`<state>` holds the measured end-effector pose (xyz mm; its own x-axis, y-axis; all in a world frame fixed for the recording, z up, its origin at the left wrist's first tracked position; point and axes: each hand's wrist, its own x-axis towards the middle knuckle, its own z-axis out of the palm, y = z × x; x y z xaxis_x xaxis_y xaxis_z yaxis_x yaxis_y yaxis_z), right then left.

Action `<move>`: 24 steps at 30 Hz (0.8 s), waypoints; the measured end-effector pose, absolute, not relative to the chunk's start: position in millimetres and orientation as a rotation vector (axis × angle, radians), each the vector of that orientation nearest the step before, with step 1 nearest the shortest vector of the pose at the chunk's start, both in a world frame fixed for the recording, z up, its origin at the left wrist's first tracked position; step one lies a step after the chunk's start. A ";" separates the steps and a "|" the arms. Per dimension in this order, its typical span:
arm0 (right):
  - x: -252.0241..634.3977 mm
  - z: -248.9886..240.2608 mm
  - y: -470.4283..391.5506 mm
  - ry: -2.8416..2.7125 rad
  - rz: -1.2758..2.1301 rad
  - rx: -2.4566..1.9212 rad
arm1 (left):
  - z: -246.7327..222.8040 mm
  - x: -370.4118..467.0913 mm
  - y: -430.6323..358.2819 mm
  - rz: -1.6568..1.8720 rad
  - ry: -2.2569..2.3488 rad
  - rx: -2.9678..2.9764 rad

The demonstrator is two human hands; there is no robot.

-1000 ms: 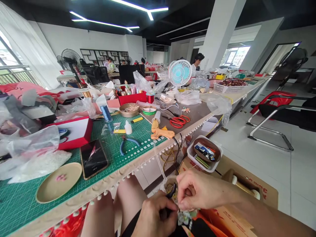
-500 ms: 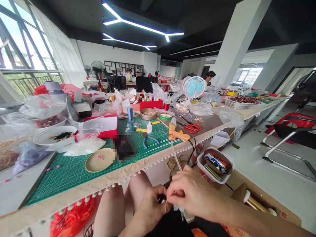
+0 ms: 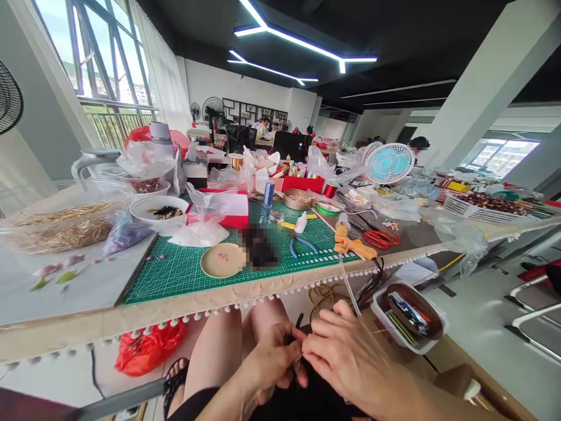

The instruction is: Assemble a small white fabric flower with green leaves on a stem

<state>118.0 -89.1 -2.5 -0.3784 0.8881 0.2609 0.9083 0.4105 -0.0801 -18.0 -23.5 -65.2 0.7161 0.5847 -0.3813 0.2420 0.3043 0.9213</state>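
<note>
Over my lap, my left hand (image 3: 274,355) and my right hand (image 3: 344,348) meet with fingertips pinched together. Whatever lies between them is too small and hidden to name. Closest on the table edge is an orange glue gun (image 3: 354,247). Blue-handled pliers (image 3: 303,245) and a small white bottle (image 3: 301,222) are on the green cutting mat (image 3: 175,283). A round tan plate (image 3: 213,268) there carries several small pink pieces. Beside it a dark thing is blurred out.
Red-handled scissors (image 3: 382,238) lie beyond the glue gun. Below the table at right stands a white plastic tub (image 3: 379,316) with tools and packets. A red bag (image 3: 149,351) sits on the floor at left. Boxes, bags and a small fan (image 3: 389,164) crowd the table's back.
The view has turned left, so the table appears shifted to the right. My hands stay together above my lap; the thin pale strand seen by my left thumb earlier no longer shows clearly.
</note>
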 end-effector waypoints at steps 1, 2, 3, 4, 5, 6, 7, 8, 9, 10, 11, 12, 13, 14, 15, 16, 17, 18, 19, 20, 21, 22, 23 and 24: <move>118.8 -3.3 -87.6 -2.408 -0.078 -1.600 | -66.8 -18.1 -24.6 0.255 0.809 1.289; 120.2 -2.9 -85.6 -2.408 -0.009 -1.635 | -67.4 -18.3 -25.9 0.263 0.829 1.321; 122.3 -1.4 -82.9 -2.410 0.096 -1.666 | -66.9 -18.5 -27.3 0.291 0.851 1.371; 125.0 0.9 -79.5 -2.403 0.238 -1.683 | -65.3 -18.8 -28.8 0.332 0.872 1.434; 128.2 3.7 -75.4 -2.383 0.391 -1.680 | -62.6 -19.1 -30.5 0.378 0.889 1.503; 131.9 6.5 -70.9 -2.347 0.534 -1.664 | -59.3 -19.4 -32.3 0.424 0.901 1.572; 136.0 8.9 -66.1 -2.305 0.657 -1.639 | -55.7 -20.0 -34.2 0.460 0.907 1.630; 140.3 10.5 -61.2 -2.258 0.756 -1.615 | -52.3 -20.8 -36.0 0.482 0.905 1.673; 144.8 11.2 -56.7 -2.214 0.828 -1.595 | -49.2 -22.0 -37.7 0.494 0.895 1.705; 149.3 10.6 -52.8 -2.177 0.873 -1.580 | -46.9 -23.6 -39.2 0.504 0.879 1.732; 153.7 9.0 -49.8 -2.144 0.903 -1.569 | -45.2 -25.6 -40.3 0.518 0.865 1.758; 157.9 6.4 -47.9 -2.101 0.932 -1.560 | -44.0 -27.9 -40.9 0.528 0.850 1.780; 162.0 3.2 -47.2 -2.052 0.959 -1.555 | -43.3 -30.3 -41.0 0.533 0.836 1.794; 165.7 -0.5 -47.8 -2.001 0.984 -1.553 | -42.6 -32.6 -40.6 0.532 0.819 1.796; 169.0 -4.1 -49.4 -1.952 1.013 -1.549 | -41.9 -34.7 -39.6 0.527 0.804 1.774; 171.6 -7.6 -52.0 -1.909 1.046 -1.539 | -40.9 -36.3 -38.2 0.518 0.789 1.729; 173.4 -10.7 -55.3 -1.879 1.080 -1.518 | -39.7 -37.3 -36.5 0.510 0.777 1.664; 174.3 -13.4 -59.1 -1.853 1.121 -1.480 | -38.3 -37.7 -34.6 0.503 0.770 1.584; 174.0 -15.7 -63.0 -1.822 1.160 -1.425 | -36.9 -37.4 -32.7 0.501 0.768 1.498; 172.7 -17.7 -66.8 -1.782 1.185 -1.364 | -35.5 -36.4 -30.9 0.497 0.767 1.411; 170.5 -19.5 -70.3 -1.730 1.190 -1.317 | -34.4 -35.1 -29.4 0.492 0.770 1.334; 167.7 -21.2 -73.3 -1.678 1.172 -1.301 | -33.6 -33.5 -28.1 0.487 0.773 1.274; 164.7 -22.7 -75.8 -1.633 1.139 -1.320 | -33.1 -32.0 -27.1 0.485 0.774 1.229; 161.9 -23.9 -77.7 -1.603 1.098 -1.365 | -32.7 -30.9 -26.3 0.483 0.778 1.197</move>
